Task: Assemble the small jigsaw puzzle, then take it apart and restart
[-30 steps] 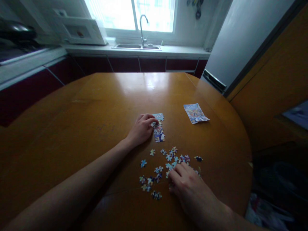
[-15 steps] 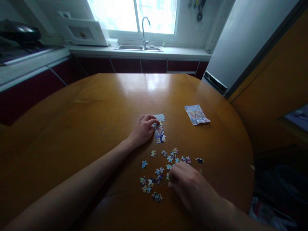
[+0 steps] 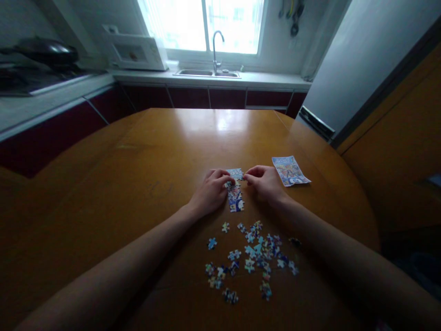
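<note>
A narrow strip of joined jigsaw pieces point(image 3: 235, 195) lies near the middle of the round wooden table point(image 3: 144, 151). My left hand point(image 3: 211, 193) rests on the strip's left side, fingers curled onto its top. My right hand point(image 3: 265, 183) sits on the strip's right side, with thumb and forefinger pinched at its top right corner; whether a small piece is in that pinch I cannot make out. Several loose jigsaw pieces point(image 3: 253, 257) are scattered nearer to me, between my forearms.
A printed picture card point(image 3: 290, 170) lies to the right of my right hand. Behind the table run a counter with a sink and tap point(image 3: 214, 55), a microwave point(image 3: 136, 51) and a pan point(image 3: 46, 49) on the left. A grey fridge point(image 3: 347, 64) stands at the right.
My right hand has left the loose pieces and moved up to the right side of the joined strip. My left hand has stayed on the strip. The camera has tilted slightly.
</note>
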